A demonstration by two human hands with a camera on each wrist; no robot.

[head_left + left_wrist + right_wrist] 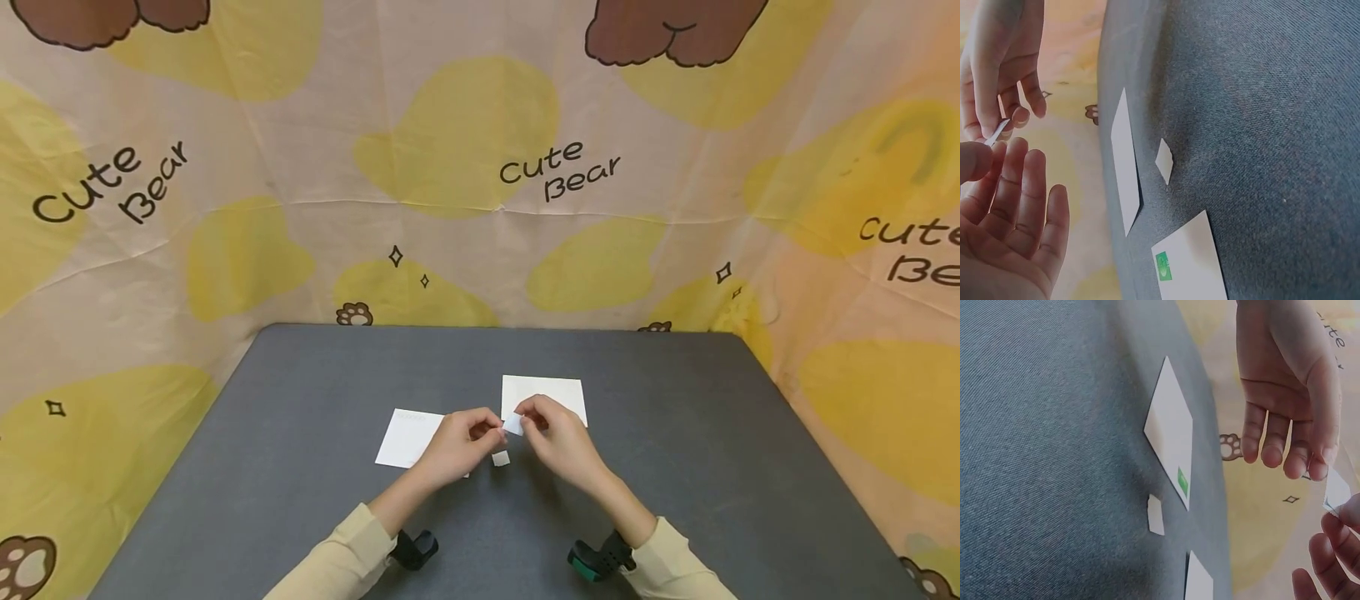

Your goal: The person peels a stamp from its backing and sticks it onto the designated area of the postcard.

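Note:
Both hands meet over the dark table, holding a small piece of paper between them. Its face looks pale with a thin bluish mark at one edge in the right wrist view. My left hand pinches one side with thumb and forefinger, its other fingers spread loosely. On the opposite side my right hand pinches the paper at its fingertips. Below the hands, a small white paper scrap lies on the table. A white envelope-like card with a green stamp-like patch lies under the left hand.
Behind the right hand lies a second white card. The dark grey table reaches back to a yellow-patterned cloth hanging as a backdrop. Black bands sit on both wrists.

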